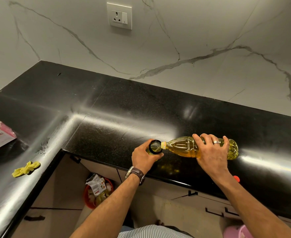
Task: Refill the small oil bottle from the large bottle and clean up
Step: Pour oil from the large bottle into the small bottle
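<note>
Oil streams from a large bottle [184,147], tipped on its side in the right hand [211,152], into the open mouth of a small bottle [154,147] gripped by the left hand [144,156] above the black tabletop [107,107]. A yellow cloth [26,169] lies well to the left.

Dim warm indoor light from overhead, hard glare streaks on the glossy black countertop [107,103], marble wall [193,40] evenly lit, strong wide-angle bending at edges, focus sharp mid-frame, slightly soft in corners.
</note>
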The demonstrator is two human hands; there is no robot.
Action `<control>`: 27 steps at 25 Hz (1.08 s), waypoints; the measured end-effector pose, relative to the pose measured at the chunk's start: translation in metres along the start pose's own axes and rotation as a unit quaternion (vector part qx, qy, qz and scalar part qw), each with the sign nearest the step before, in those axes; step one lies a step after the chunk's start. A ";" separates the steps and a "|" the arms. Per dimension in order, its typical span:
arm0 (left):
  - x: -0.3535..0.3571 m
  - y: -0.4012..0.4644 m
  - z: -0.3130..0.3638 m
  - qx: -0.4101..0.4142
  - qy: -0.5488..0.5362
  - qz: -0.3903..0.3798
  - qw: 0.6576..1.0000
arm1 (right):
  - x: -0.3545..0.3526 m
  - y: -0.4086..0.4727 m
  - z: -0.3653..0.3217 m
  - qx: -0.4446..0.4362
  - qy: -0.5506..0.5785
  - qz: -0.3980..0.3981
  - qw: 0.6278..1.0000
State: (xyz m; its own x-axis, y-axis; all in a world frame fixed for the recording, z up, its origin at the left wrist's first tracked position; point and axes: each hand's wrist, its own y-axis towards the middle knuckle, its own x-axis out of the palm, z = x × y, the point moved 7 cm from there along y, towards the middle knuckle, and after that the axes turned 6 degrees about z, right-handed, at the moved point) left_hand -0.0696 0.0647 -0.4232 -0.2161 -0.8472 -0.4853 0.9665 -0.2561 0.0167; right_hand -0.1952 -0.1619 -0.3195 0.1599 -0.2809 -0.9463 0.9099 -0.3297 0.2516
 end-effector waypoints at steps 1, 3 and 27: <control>0.000 0.000 0.000 -0.001 -0.001 -0.001 1.000 | 0.000 0.000 0.000 -0.001 0.000 0.002 1.000; 0.000 0.000 0.000 0.001 -0.001 0.000 1.000 | -0.001 0.000 0.000 -0.002 0.000 0.005 1.000; -0.002 -0.001 0.003 0.001 -0.002 0.000 1.000 | -0.006 0.000 -0.001 -0.003 -0.011 0.011 1.000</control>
State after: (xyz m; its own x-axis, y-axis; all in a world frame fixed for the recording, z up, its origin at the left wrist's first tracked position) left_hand -0.0704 0.0651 -0.4193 -0.2167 -0.8489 -0.4822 0.9661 -0.2575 0.0193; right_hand -0.1960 -0.1591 -0.3146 0.1710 -0.3077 -0.9360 0.9083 -0.3188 0.2707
